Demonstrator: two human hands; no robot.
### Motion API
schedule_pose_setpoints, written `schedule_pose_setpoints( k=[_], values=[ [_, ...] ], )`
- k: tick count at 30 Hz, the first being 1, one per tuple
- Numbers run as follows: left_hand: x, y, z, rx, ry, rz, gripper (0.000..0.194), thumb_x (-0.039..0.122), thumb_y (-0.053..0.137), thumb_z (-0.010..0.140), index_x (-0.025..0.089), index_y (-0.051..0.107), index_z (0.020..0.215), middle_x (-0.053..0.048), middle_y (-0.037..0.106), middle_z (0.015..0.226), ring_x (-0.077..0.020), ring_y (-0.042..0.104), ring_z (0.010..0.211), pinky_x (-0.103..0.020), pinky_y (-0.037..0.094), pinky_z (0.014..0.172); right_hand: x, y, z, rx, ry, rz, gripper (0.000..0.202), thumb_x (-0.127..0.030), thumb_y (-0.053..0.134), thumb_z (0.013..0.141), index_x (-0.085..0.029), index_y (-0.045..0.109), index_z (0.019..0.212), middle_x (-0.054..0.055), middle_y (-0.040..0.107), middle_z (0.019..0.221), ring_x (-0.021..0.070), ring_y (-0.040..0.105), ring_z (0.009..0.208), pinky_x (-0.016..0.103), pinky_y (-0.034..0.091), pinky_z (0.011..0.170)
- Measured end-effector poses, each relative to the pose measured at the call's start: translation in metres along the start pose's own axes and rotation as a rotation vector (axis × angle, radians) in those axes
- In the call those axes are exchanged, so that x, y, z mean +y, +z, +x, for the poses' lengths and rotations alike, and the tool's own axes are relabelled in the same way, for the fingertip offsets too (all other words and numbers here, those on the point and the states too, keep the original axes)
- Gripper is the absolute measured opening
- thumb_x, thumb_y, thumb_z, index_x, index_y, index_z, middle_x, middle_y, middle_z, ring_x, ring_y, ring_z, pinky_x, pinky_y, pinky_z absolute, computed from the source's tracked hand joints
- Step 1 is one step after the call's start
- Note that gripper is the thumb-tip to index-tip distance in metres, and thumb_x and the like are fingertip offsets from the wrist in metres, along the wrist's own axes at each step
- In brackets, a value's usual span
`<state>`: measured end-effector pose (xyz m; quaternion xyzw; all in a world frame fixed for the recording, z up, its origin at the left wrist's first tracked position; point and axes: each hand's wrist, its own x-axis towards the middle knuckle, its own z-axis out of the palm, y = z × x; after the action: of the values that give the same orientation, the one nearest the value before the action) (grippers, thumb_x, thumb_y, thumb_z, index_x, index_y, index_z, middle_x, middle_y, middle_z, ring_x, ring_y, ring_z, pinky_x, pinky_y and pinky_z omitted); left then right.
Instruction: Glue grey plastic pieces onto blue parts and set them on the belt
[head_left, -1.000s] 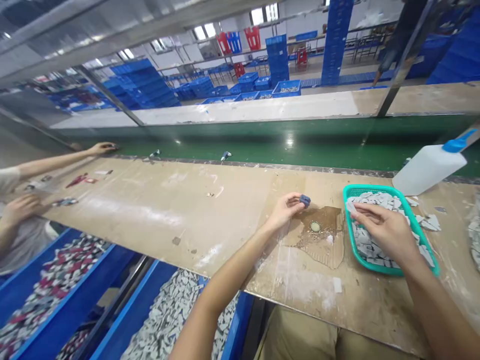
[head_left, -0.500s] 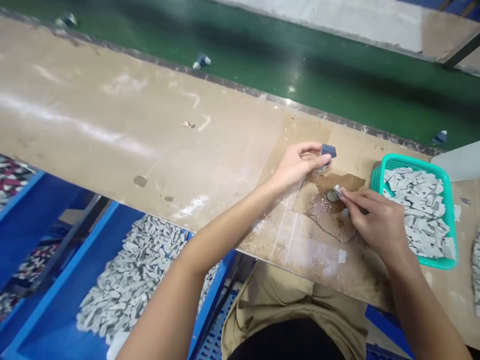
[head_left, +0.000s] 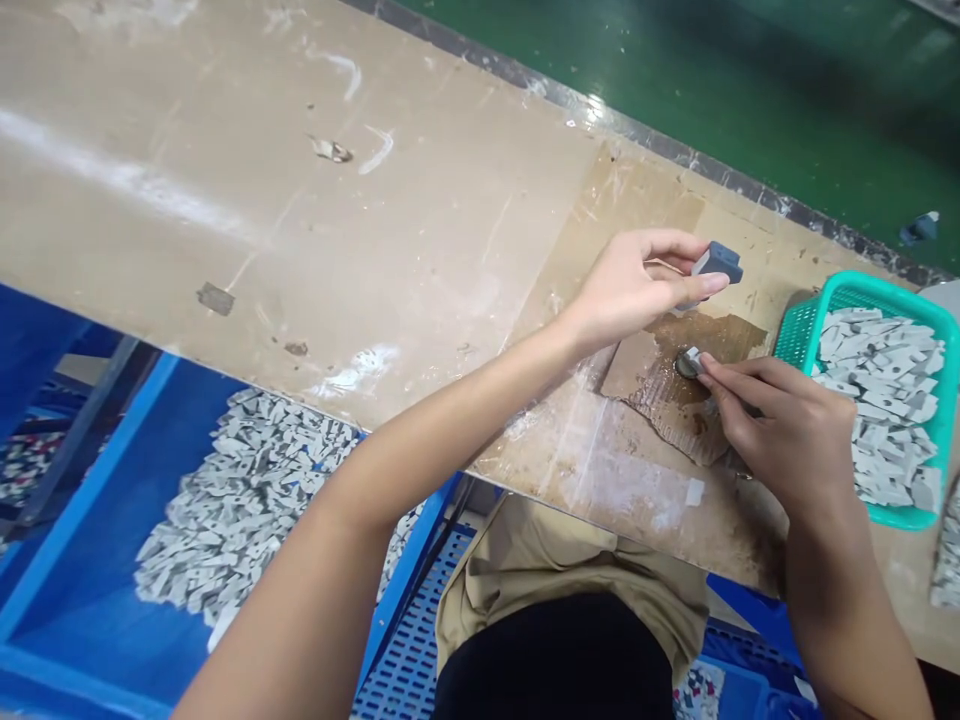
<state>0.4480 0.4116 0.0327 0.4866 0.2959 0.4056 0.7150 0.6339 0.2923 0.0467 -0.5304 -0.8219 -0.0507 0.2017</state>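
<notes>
My left hand point(head_left: 652, 278) grips a small dark blue-grey block point(head_left: 720, 262) between thumb and fingers, raised over the bench. In my right hand point(head_left: 780, 420), thumb and fingertips pinch a small pale grey piece point(head_left: 694, 357). Its tip is at a small round dish point(head_left: 684, 364) of what looks like clear liquid. The dish rests on a torn, wet-stained piece of cardboard point(head_left: 637, 385). Just right of my right hand stands a green plastic basket point(head_left: 821, 300), filled with pale grey pieces point(head_left: 881, 370) like the pinched one.
A blue bin point(head_left: 90, 560) below the bench edge holds many grey pieces point(head_left: 232, 510). Beyond the tan bench point(head_left: 420, 230) runs a green surface point(head_left: 712, 120) with a blue-grey part point(head_left: 919, 228) on it. A small white scrap point(head_left: 695, 492) lies near the cardboard.
The view has shifted closer to the bench. My right hand has brought the pale piece from beside the dish's rim over the dish. My left hand still holds the block.
</notes>
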Motion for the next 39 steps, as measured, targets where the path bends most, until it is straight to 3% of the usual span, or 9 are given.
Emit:
schedule_pose_setpoints(
  k=[11, 27, 31, 34, 39],
  values=[
    [-0.004, 0.001, -0.001, 0.024, 0.021, 0.014, 0.014, 0.014, 0.076, 0.085, 0.008, 0.074, 0.098, -0.005, 0.069, 0.091, -0.0188, 0.07, 0.087, -0.03, 0.054, 0.085, -0.006, -0.007, -0.002, 0.085, 0.077, 0.067, 0.025, -0.011, 0.068, 0.096, -0.024, 0.074, 0.117, 0.002, 0.074, 0.096, 0.0165, 0.071, 0.08, 0.027, 0.057, 0.071],
    [-0.004, 0.01, -0.005, 0.101, -0.043, 0.096, 0.005, 0.009, 0.069, 0.086, 0.009, 0.07, 0.091, -0.005, 0.07, 0.078, -0.0155, 0.07, 0.073, -0.026, 0.052, 0.069, -0.004, -0.008, 0.0, 0.127, 0.172, 0.238, 0.024, -0.011, 0.067, 0.096, -0.026, 0.078, 0.112, 0.002, 0.076, 0.096, 0.0165, 0.072, 0.08, 0.028, 0.06, 0.068],
    [-0.008, 0.015, -0.009, 0.071, -0.066, 0.132, 0.008, 0.008, 0.073, 0.079, 0.011, 0.071, 0.086, -0.006, 0.073, 0.087, -0.0145, 0.069, 0.077, -0.026, 0.052, 0.074, -0.004, -0.012, -0.001, 0.293, 0.313, 0.29, 0.024, -0.017, 0.069, 0.097, -0.03, 0.078, 0.115, 0.002, 0.076, 0.097, 0.0187, 0.072, 0.082, 0.033, 0.061, 0.071],
    [-0.015, 0.02, -0.012, -0.016, -0.125, 0.077, 0.013, 0.009, 0.077, 0.072, 0.013, 0.073, 0.085, -0.007, 0.075, 0.089, -0.016, 0.069, 0.08, -0.028, 0.053, 0.077, -0.003, -0.016, -0.002, 0.393, 0.382, 0.342, 0.025, -0.018, 0.069, 0.096, -0.031, 0.077, 0.116, 0.002, 0.075, 0.096, 0.0191, 0.071, 0.081, 0.035, 0.061, 0.072],
    [-0.023, 0.029, -0.02, -0.122, -0.131, -0.05, 0.019, 0.01, 0.082, 0.066, 0.014, 0.075, 0.083, -0.004, 0.073, 0.084, -0.0163, 0.071, 0.079, -0.03, 0.056, 0.08, -0.002, -0.019, -0.005, 0.4, 0.303, 0.401, 0.04, -0.01, 0.068, 0.095, -0.038, 0.074, 0.123, 0.001, 0.074, 0.101, 0.0172, 0.069, 0.087, 0.031, 0.058, 0.072]
  ],
)
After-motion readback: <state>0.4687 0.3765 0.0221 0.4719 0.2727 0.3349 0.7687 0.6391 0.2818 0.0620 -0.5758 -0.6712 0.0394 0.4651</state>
